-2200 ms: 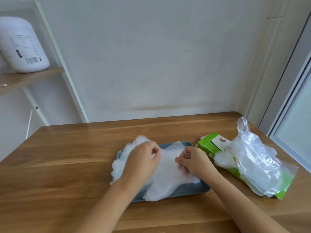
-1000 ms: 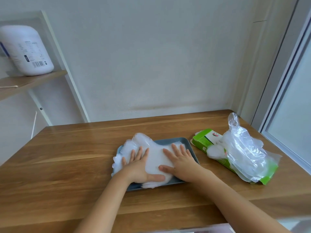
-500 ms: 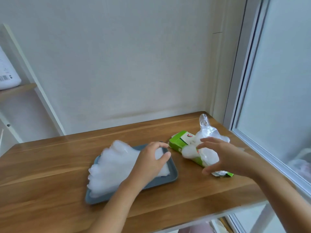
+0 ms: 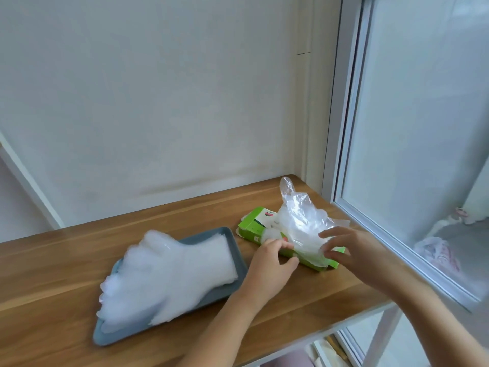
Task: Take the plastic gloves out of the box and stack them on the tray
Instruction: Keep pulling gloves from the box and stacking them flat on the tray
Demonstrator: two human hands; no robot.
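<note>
A wooden desk (image 4: 66, 260) stands against a pale wall (image 4: 158, 102), with a window (image 4: 410, 128) at my right. The green box (image 4: 254, 226) lies near the desk's right end, and a loose bunch of clear plastic gloves (image 4: 301, 223) spills from it. My left hand (image 4: 270, 266) curls its fingers round the box. My right hand (image 4: 362, 255) pinches the bunch between thumb and fingers. Just to the left, white stacked gloves (image 4: 172, 274) overhang the grey tray (image 4: 105, 337).

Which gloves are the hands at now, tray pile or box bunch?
The crumpled clear bunch spilling from the green box: left hand and right hand meet there. The flat white pile on the tray lies apart.
</note>
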